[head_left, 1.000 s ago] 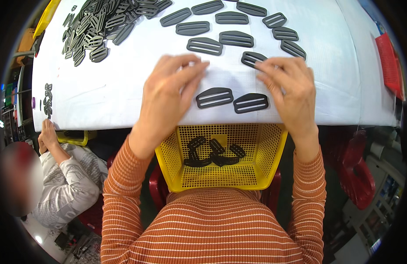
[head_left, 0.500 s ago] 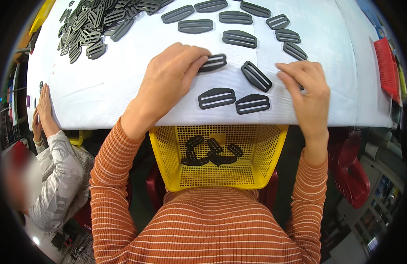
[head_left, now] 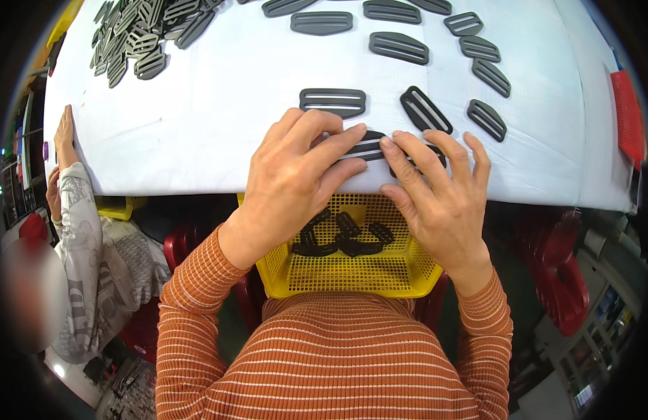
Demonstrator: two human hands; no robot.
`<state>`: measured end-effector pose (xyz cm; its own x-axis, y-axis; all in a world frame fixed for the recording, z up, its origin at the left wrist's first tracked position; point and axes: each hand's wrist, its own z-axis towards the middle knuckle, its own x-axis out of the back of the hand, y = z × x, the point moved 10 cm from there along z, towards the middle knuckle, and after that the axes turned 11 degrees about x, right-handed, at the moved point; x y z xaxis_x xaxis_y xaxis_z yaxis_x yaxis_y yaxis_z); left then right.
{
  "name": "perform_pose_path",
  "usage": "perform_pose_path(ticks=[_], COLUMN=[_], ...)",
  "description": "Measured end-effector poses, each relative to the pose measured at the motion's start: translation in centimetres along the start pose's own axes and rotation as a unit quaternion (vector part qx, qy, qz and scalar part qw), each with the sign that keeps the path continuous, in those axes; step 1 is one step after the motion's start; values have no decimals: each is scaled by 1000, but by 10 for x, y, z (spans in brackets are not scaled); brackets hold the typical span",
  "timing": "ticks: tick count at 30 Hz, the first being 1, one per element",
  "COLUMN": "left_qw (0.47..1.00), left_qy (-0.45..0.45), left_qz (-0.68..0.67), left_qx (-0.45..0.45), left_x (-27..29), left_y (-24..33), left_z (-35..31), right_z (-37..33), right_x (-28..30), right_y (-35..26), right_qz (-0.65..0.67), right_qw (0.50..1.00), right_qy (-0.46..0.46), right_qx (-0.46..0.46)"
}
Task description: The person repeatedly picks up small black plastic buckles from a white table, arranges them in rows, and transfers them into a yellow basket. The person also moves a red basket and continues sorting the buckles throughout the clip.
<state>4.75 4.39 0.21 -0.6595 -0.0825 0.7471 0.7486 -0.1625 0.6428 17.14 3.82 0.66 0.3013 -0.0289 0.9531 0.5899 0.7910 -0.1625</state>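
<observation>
White surface, near edge: dark-grey slotted plastic buckle between left hand fingertips, I can't tell grip; right hand spread.

**Orange Sweater Blazes Beside White Tablecloth**

And it's thin white stripes crossing burnt-orange ribbing, right down both sleeves! Charcoal buckles pop against that plain white, while the basket glows bright yellow, latticed with holes. Deep red on the chair, brighter red on the container, pale grey with darker patterning on the neighbour's top!
</observation>
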Motion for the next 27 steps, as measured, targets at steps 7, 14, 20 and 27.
perform_pose_path(ticks=[7,14,20,27], left_qw=[1000,1000,999,993], left_qy=[0,-7,-32,38], left_qz=[-9,-9,22,16], left_qx=[2,3,3,-112], left_x=[0,-2,3,18], left_y=[-1,-3,2,17], left_z=[1,5,7,71], right_z=[1,10,1,-29], right_x=[-6,-8,23,44], right_y=[-9,-3,18,108], right_qz=[-51,-34,79,-111], right_qw=[999,999,996,985], right_qy=[3,-3,33,112], right_qx=[-2,-37,-20,-73])
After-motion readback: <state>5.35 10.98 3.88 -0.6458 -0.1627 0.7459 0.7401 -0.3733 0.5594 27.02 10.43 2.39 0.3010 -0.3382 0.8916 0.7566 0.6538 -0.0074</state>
